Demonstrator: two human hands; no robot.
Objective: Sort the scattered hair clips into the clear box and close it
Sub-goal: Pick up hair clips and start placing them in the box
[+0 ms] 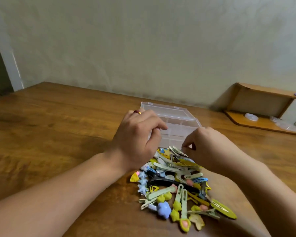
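Your left hand hovers at the clear box's near left corner, its fingers curled over the rim; you cannot tell whether they grip anything. Your right hand pinches a pale clip at the far end of the hair clips, fingers clenched on it. The pile lies on the wooden worktop just in front of the box, which sits open toward the worktop's far edge.
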